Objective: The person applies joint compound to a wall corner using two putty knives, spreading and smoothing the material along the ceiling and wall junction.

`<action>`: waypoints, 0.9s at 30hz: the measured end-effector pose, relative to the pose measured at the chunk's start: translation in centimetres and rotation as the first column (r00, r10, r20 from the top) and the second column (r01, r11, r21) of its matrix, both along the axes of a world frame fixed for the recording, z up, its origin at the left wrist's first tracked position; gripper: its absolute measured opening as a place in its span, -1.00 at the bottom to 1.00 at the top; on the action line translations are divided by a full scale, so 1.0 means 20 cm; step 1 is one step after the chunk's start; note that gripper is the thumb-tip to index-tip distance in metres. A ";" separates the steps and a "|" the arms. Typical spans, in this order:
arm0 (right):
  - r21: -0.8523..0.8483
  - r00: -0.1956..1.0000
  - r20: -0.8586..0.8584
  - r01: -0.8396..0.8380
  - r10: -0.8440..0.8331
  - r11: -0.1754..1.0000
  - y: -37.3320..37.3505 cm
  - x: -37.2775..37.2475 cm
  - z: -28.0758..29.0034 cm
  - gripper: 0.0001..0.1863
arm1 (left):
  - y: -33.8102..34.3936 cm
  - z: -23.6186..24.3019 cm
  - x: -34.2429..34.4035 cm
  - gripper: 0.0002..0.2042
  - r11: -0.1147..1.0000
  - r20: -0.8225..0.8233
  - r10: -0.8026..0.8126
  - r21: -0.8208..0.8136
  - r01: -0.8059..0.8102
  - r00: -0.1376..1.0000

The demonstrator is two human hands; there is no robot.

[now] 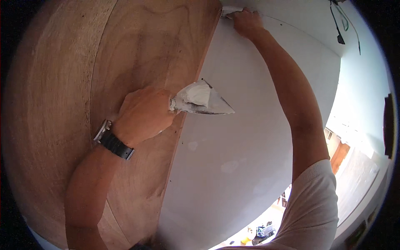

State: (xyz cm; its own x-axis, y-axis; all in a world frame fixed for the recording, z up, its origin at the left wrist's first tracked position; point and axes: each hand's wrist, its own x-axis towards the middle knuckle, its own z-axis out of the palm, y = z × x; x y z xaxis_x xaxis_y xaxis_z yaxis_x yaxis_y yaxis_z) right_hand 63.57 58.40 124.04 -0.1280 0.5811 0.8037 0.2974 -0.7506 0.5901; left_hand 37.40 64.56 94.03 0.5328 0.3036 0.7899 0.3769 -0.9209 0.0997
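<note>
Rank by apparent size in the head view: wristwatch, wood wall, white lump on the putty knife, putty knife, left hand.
1. Wood wall
2. Left hand
3. Putty knife
4. Wristwatch and white lump: smaller than the knife, too alike to rank.
</note>
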 end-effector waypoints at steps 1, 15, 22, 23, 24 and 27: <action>-0.015 0.998 -0.007 -0.068 0.067 0.998 -0.03 -0.09 -0.06 -0.58 | 0.02 -0.01 -0.01 -0.69 1.000 0.004 0.008 -0.001 -0.008 1.000; -0.019 0.355 -0.324 -0.929 0.877 0.369 -0.84 -0.23 -0.75 -0.69 | -0.05 -0.01 0.00 -0.73 0.996 0.042 -0.084 0.017 0.083 0.996; -0.172 0.214 -0.605 -0.976 0.767 0.137 -1.02 -0.26 -0.99 -0.59 | -0.08 -0.01 -0.01 -0.62 0.994 -0.016 -0.105 0.002 0.105 0.994; -0.163 0.197 -0.625 -0.979 0.755 0.121 -1.02 -0.26 -1.02 -0.58 | -0.08 -0.02 0.00 -0.68 0.994 0.009 -0.104 0.044 0.104 0.995; -0.116 0.174 -0.648 -0.985 0.742 0.130 -1.02 -0.28 -1.04 -0.58 | -0.07 -0.04 0.02 -0.72 0.992 0.036 -0.101 0.086 0.097 0.994; -0.223 0.264 -0.616 -0.962 0.742 0.157 -0.99 -0.29 -1.06 -0.60 | -0.07 -0.05 0.03 -0.76 0.981 0.068 -0.090 0.178 0.077 0.994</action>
State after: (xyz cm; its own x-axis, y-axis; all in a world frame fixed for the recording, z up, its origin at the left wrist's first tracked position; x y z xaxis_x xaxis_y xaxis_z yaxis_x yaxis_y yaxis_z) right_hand 57.85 38.62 102.80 -0.6484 0.5196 0.5564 0.7598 0.4873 0.4303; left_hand 37.91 63.24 92.95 0.4872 0.1142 0.8658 0.2957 -0.9544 -0.0405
